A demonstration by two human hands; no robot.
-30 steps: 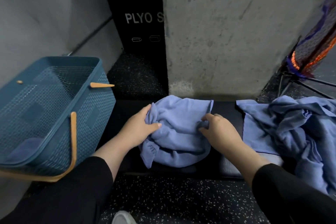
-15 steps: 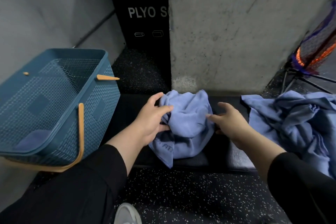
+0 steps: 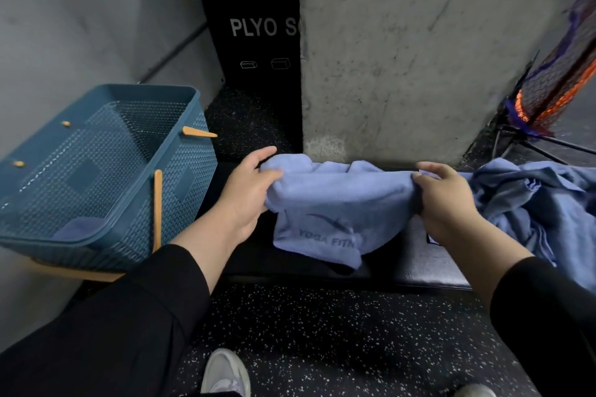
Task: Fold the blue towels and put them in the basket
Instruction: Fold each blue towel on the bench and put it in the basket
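Observation:
A light blue towel (image 3: 338,203) with dark "YOGA FITN" print is stretched sideways over the black bench (image 3: 419,264). My left hand (image 3: 246,190) grips its left end and my right hand (image 3: 448,200) grips its right end; the lower part hangs down onto the bench. A heap of more blue towels (image 3: 541,203) lies on the bench at the right. The teal woven basket (image 3: 135,203) with orange handles stands tilted at the left, with a folded blue towel (image 3: 79,227) on its bottom.
A concrete pillar (image 3: 419,58) rises right behind the bench. A black plyo box (image 3: 258,42) stands behind the basket. At the far right is an orange and purple net on a metal stand (image 3: 554,84). Speckled black floor and my shoe (image 3: 225,374) lie below.
The bunched towel has been pulled apart: my hands moved away from each other, left going left and right going right, so the towel is now spread wide between them with its print showing.

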